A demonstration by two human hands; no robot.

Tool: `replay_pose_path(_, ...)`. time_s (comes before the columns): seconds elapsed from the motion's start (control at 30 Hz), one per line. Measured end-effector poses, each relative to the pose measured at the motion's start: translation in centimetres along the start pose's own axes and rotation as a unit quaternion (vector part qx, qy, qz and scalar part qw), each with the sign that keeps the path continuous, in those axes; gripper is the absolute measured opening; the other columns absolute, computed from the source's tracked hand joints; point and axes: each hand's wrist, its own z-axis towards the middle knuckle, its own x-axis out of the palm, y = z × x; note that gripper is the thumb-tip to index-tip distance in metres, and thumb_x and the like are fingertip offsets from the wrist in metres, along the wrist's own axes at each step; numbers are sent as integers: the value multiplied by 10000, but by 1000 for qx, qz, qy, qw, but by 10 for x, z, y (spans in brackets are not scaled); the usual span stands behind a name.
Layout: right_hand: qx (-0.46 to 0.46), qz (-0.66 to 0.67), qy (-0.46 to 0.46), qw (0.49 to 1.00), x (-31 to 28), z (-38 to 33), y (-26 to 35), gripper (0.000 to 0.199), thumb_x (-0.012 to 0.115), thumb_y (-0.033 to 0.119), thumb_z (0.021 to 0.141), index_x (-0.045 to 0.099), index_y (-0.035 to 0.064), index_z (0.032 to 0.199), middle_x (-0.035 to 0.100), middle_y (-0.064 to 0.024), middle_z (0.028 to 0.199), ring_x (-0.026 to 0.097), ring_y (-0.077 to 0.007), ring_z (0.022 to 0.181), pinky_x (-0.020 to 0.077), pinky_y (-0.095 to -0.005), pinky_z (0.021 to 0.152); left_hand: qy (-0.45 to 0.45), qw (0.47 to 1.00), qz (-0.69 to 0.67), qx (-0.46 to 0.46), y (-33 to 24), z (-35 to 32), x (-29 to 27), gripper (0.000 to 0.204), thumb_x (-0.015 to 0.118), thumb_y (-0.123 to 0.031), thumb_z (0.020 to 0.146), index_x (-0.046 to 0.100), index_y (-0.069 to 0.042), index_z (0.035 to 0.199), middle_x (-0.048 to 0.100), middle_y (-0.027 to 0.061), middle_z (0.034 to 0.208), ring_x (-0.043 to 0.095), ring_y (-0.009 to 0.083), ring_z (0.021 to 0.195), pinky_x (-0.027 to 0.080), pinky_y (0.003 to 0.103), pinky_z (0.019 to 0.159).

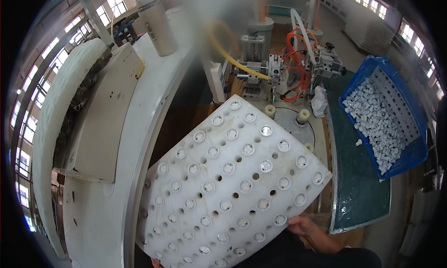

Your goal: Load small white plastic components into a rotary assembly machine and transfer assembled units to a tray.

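Note:
A thick white board [219,184] with rows of holes is tilted in front of me, its far corner pointing toward the machine. Several of its holes hold small round parts [246,186], clear-rimmed with pale centres, while others are bare. My right hand [305,227] is closed on the board's right-hand near edge, the thumb showing and the other fingers hidden beneath. At the lower rim of the view, only a bit of my left hand [156,263] shows, gripping the board's near left edge.
Beyond the board stands a machine [274,68] with metal cylinders, orange tubes and a round plate carrying pale holders [303,115]. At right, a blue basket [409,147] of small white parts [375,121] rests on a green surface [358,203]. A white conveyor-like bench [153,86] curves along the left.

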Motion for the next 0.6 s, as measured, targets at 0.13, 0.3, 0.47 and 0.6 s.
replay_pose_path(0.13, -3, -8, -2, 1000, 0, 4, -2, 672, 591, -53, 691, 410, 67, 1326, 479, -97, 1311, 440, -285, 1233, 324, -471, 1051, -16, 1000, 6, 8, -4, -15, -10, 692, 442, -418, 812, 328, -42, 1382, 424, 184, 1347, 481, 365, 1175, 430, 516, 949)
replay_pose_path(0.3, -17, -5, -6, 1000, 4, -5, 4, 690, 592, -54, 688, 392, 72, 1336, 462, -99, 1326, 427, -287, 1243, 321, -482, 1052, -36, 999, 12, 20, -12, -42, -14, 689, 445, -411, 811, 330, -39, 1380, 429, 186, 1343, 485, 367, 1171, 432, 517, 948)
replay_pose_path(0.47, -3, -12, -11, 1000, 4, -3, 3, 706, 595, -48, 686, 376, 73, 1346, 452, -100, 1333, 415, -289, 1255, 316, -486, 1056, -104, 993, -12, 47, -9, -45, -27, 678, 526, -299, 738, 380, 7, 1325, 510, 208, 1239, 556, 368, 1076, 490, 505, 891)
replay_pose_path(0.6, -17, -19, -11, 1000, 4, -6, 4, 715, 595, -39, 678, 369, 72, 1348, 448, -102, 1334, 414, -295, 1254, 318, -490, 1055, -137, 990, -10, 42, -4, -46, -33, 689, 571, -268, 694, 400, 21, 1296, 539, 211, 1194, 584, 356, 1029, 522, 482, 850)
